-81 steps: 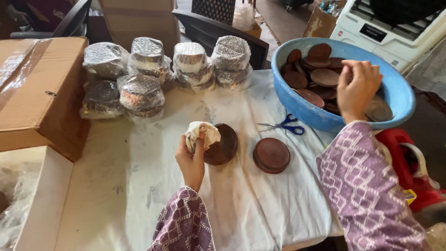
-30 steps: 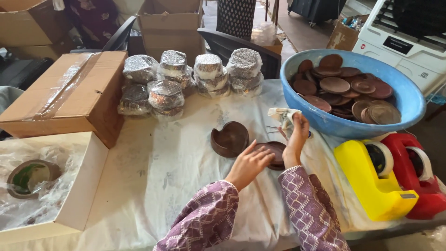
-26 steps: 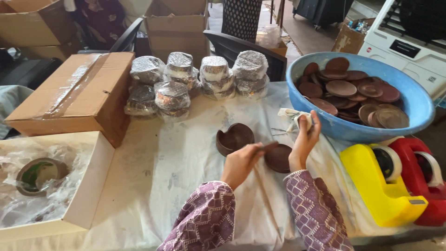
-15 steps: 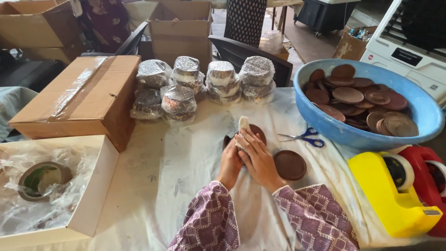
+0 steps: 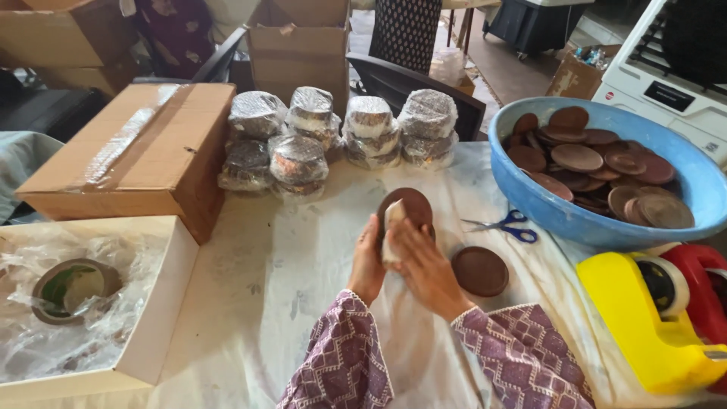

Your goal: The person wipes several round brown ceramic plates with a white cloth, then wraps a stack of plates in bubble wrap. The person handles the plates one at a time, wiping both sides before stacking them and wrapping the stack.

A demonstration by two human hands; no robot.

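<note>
Brown dish [image 5: 409, 206], gripped upright in left hand [image 5: 368, 261], gets wiped with cloth [image 5: 393, 231] clutched by right hand [image 5: 424, 265] mid-counter [image 5: 303, 303]; one dish [image 5: 479, 270] lies beside, bowl [image 5: 530, 204] still full.

Two loose brown discs on the counter: one held upright [image 5: 409, 206], one lying flat [image 5: 479, 270]. One blue basin [image 5: 545, 208] of discs, too many to count. Six wrapped stacks [image 5: 299, 159], one pair of scissors [image 5: 506, 225], two tape dispensers, yellow [image 5: 644, 326] and red [image 5: 704, 276]
</note>
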